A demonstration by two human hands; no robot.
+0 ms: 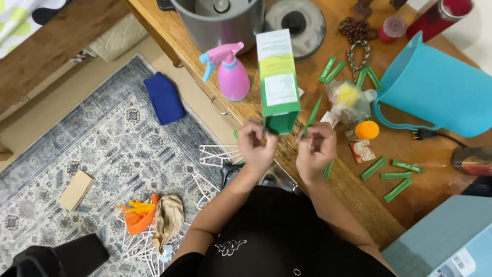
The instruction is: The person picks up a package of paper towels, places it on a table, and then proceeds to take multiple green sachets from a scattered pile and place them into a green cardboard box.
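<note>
A green and white carton [278, 82] is gripped at its open end by the closed left hand [254, 145], while a green sachet [312, 115] is pinched in the right hand [315, 151] just beside it above the worktop [425, 179].

A pink spray bottle [233, 72] with a blue trigger stands at the wooden table's [410, 195] left edge, a grey pot [218, 20] behind it at the far edge. A blue pitcher [441, 87] sits toward the right edge, a small orange ball [367, 130] just beside its handle. On the patterned rug [102, 143] lie a folded blue cloth [164, 97], white hangers [218, 154] and what may be a crumpled paper bag [168, 218].
</note>
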